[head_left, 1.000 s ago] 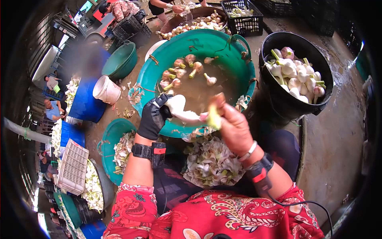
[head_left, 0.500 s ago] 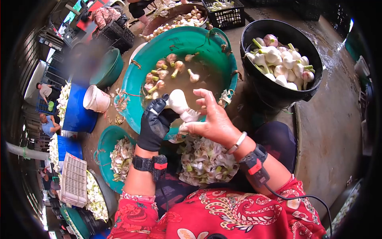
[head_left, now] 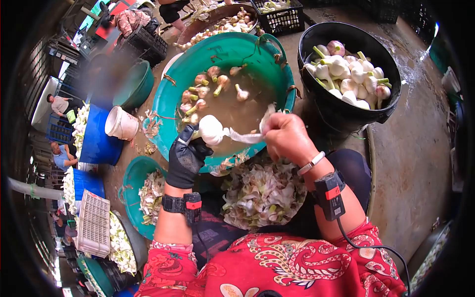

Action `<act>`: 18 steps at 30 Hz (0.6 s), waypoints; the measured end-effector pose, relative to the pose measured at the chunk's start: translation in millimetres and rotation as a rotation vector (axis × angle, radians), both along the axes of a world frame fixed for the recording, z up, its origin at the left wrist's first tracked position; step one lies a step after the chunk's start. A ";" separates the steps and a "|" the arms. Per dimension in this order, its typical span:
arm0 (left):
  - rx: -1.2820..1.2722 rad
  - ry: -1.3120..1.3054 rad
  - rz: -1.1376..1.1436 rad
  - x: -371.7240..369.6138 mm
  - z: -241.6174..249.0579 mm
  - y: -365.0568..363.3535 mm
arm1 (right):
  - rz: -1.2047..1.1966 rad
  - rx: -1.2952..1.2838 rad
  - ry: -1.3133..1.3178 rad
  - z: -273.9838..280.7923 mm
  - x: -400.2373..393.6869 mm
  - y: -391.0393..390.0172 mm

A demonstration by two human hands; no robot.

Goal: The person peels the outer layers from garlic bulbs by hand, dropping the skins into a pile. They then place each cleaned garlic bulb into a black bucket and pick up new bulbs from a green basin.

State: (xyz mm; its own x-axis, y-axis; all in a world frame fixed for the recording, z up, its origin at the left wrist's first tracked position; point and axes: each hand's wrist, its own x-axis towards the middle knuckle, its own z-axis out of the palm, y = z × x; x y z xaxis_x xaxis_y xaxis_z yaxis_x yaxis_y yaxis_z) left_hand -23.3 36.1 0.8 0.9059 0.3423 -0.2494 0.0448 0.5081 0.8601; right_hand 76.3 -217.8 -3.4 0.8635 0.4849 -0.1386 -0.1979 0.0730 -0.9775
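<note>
In my gloved left hand (head_left: 187, 159) is a white garlic bulb (head_left: 211, 130), its stem end between thumb and fingers. My bare right hand (head_left: 291, 138) pinches a strip of garlic skin (head_left: 246, 138) that stretches from the bulb toward the right. Both hands are over the near side of a large green basin (head_left: 166, 106). Several unpeeled garlic bulbs (head_left: 222, 81) lie in its murky water. Below my hands sits a heap of garlic peels (head_left: 262, 198).
A black bucket (head_left: 329, 116) of white garlic bulbs (head_left: 358, 74) stands at the right. A smaller green tub (head_left: 131, 185) with peels is at the left. Beyond are a pale pink bucket (head_left: 121, 123), blue barrels (head_left: 103, 141), crates (head_left: 93, 222) and other people (head_left: 131, 21).
My right hand has moved right and closed from spread fingers into a pinch, drawing a strip of skin away from the bulb. The bulb sits slightly lower and further left.
</note>
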 end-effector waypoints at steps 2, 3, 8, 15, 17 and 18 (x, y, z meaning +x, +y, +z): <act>0.002 0.015 0.015 2.4 -8.2 13.1 | 0.356 -0.006 0.170 7.2 -9.2 -6.8; -0.023 0.009 0.019 8.7 -10.7 22.2 | 0.518 0.034 0.197 7.9 -12.9 -8.9; 0.284 -0.261 -0.238 79.2 54.1 17.8 | 0.917 -0.178 -0.155 -5.0 -35.6 7.4; 0.824 -0.153 -0.476 168.3 8.4 6.2 | 0.574 -0.236 -0.582 -17.5 -32.2 6.4; 1.148 0.071 -0.355 198.3 -74.6 39.2 | 0.491 -0.196 -0.498 -14.1 -28.8 5.4; 1.059 0.233 -0.360 204.1 -82.4 33.6 | 0.392 -0.182 -0.516 -18.0 -30.7 7.4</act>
